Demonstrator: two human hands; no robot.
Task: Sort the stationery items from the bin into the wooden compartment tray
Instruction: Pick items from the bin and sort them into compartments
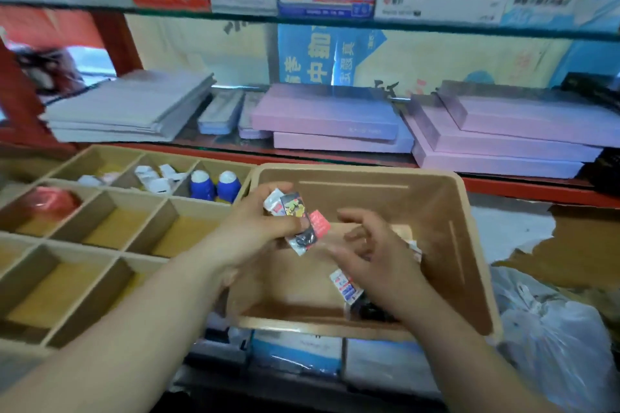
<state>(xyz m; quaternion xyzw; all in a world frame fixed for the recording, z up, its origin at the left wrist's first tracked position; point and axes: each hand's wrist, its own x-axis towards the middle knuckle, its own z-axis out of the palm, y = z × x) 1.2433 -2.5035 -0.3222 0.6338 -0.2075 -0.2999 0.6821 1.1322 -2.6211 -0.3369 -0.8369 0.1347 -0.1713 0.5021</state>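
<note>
While over bin, packets (in left hand).

I'm seeing a red-framed shelf unit, its glass shelf up top lined with printed packages. Below it, pink flat boxes sit stacked, a grey paper stack to their left, a blue poster behind. White plastic bag at lower right.

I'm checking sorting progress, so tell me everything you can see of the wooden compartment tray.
The wooden compartment tray sits left of the tan bin, pale board with thin dividers forming open cells. Its back row holds white packets and two blue, white-capped items; a red object lies in a middle cell. The left forearm crosses above its near corner.
</note>
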